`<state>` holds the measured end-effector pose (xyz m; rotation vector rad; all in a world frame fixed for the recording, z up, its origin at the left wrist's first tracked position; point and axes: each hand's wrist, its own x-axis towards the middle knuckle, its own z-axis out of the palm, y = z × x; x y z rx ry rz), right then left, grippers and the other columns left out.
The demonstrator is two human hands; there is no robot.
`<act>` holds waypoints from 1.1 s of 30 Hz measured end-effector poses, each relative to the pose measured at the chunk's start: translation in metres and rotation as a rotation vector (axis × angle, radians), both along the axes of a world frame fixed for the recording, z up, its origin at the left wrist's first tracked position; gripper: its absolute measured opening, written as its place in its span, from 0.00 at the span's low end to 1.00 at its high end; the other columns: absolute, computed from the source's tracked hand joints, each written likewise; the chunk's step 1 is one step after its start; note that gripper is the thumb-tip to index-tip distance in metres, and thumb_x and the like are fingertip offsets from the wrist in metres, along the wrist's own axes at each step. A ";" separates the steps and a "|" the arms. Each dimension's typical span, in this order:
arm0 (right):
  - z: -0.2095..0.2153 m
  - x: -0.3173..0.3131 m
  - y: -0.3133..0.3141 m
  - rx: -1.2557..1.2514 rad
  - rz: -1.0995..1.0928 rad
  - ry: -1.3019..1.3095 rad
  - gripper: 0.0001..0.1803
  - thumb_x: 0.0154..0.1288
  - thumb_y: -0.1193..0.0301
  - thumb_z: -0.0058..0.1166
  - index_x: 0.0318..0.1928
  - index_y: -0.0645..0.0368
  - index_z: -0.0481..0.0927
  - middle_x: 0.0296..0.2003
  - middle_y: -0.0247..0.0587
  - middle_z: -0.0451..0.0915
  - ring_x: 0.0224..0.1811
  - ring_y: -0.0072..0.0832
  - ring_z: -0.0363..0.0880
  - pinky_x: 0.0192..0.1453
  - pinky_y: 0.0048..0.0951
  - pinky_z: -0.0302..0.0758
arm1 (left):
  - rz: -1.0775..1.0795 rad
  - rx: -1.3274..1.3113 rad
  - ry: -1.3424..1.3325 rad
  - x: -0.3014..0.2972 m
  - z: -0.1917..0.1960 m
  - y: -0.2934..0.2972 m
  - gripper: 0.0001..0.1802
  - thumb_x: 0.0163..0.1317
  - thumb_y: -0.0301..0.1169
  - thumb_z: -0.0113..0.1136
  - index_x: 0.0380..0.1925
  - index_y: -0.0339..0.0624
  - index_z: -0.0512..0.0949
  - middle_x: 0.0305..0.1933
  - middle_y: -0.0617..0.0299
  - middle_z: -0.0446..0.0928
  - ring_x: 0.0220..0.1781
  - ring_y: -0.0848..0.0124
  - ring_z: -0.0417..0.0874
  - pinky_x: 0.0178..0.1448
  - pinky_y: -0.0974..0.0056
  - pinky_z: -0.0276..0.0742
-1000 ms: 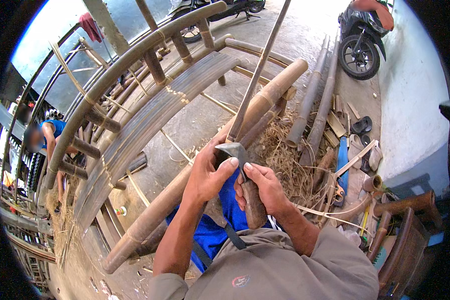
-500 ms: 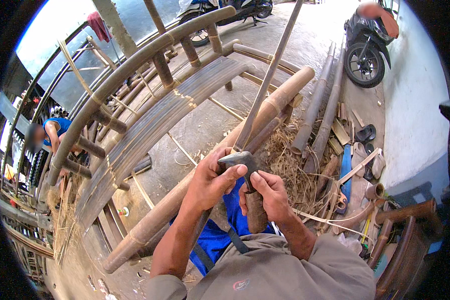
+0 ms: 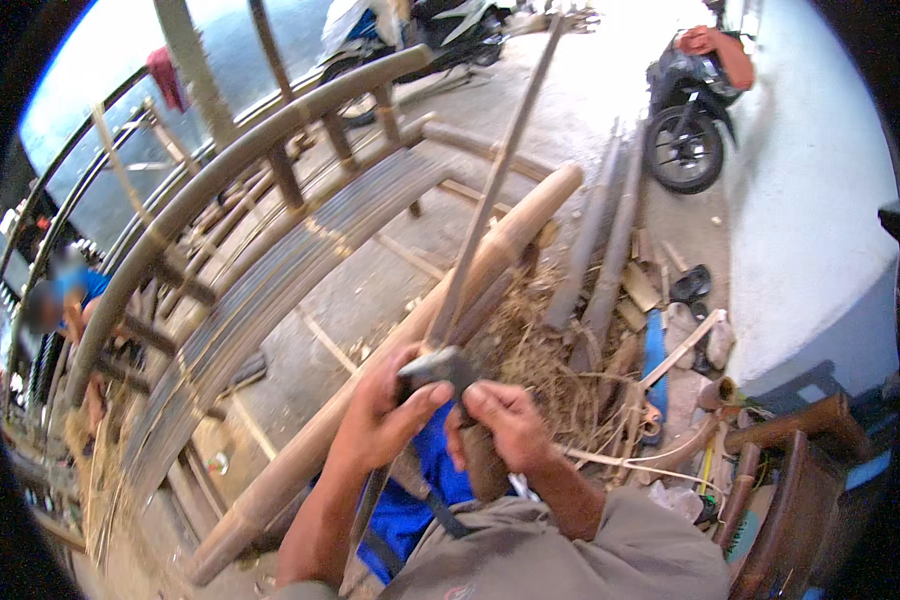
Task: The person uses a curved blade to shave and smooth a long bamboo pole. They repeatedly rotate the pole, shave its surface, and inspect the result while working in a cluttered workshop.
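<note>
Head view looks down on both hands working close together over the lap. The left hand (image 3: 385,410) is closed around the back of a dark, heavy blade (image 3: 432,368), thumb pressed on top. The right hand (image 3: 505,425) is curled tight around the near end of a long thin bamboo strip (image 3: 495,180), which runs up and away from the blade toward the top of the picture. Blade and strip meet just between the two hands, above a thick bamboo pole (image 3: 390,370) lying slantwise across the ground.

As I judge it, the chief danger is the blade slipping: the right fingers sit just beside the edge, so a sudden give in the fibres could carry steel into them. The strip may also split crookedly if the blade twists, and its long free end could whip or splinter.

No true container shows clearly. A heap of dry shavings (image 3: 545,360) lies loose on the ground beside the pole, and a small cut bamboo tube (image 3: 715,392) stands near a wooden chair (image 3: 795,480); I cannot tell what it holds.
</note>
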<state>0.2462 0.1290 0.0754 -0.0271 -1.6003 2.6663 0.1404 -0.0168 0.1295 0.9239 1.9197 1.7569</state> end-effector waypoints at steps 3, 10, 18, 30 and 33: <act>0.001 -0.001 0.003 0.021 0.017 -0.028 0.24 0.81 0.59 0.39 0.36 0.66 0.76 0.24 0.45 0.79 0.23 0.31 0.80 0.29 0.31 0.78 | -0.017 -0.044 -0.094 0.002 0.005 -0.004 0.17 0.65 0.40 0.66 0.40 0.36 0.76 0.26 0.69 0.70 0.27 0.80 0.68 0.32 0.72 0.63; 0.004 -0.002 0.002 0.050 0.011 0.057 0.23 0.82 0.59 0.39 0.37 0.67 0.76 0.26 0.44 0.79 0.24 0.30 0.79 0.30 0.30 0.77 | 0.030 -0.081 -0.055 0.001 0.006 -0.010 0.21 0.63 0.44 0.68 0.40 0.36 0.76 0.26 0.68 0.72 0.27 0.80 0.70 0.31 0.71 0.64; 0.007 -0.005 0.002 -0.078 0.136 -0.051 0.22 0.80 0.58 0.41 0.37 0.64 0.76 0.24 0.41 0.77 0.23 0.29 0.79 0.29 0.30 0.78 | -0.053 -0.025 -0.150 -0.002 0.000 -0.015 0.18 0.67 0.37 0.65 0.48 0.36 0.74 0.24 0.71 0.71 0.22 0.82 0.68 0.25 0.74 0.62; -0.002 -0.012 -0.017 -0.030 0.140 -0.084 0.22 0.80 0.58 0.42 0.38 0.66 0.76 0.23 0.43 0.78 0.21 0.30 0.79 0.26 0.31 0.78 | 0.015 -0.015 -0.315 0.008 -0.017 -0.040 0.18 0.70 0.37 0.62 0.52 0.38 0.73 0.23 0.72 0.71 0.21 0.84 0.68 0.24 0.74 0.59; -0.001 -0.011 -0.021 0.024 0.109 -0.065 0.23 0.80 0.58 0.42 0.37 0.66 0.77 0.23 0.44 0.79 0.20 0.30 0.79 0.25 0.29 0.78 | 0.030 0.034 -0.297 0.008 -0.019 -0.042 0.19 0.70 0.38 0.63 0.53 0.38 0.73 0.23 0.72 0.71 0.21 0.84 0.68 0.24 0.74 0.60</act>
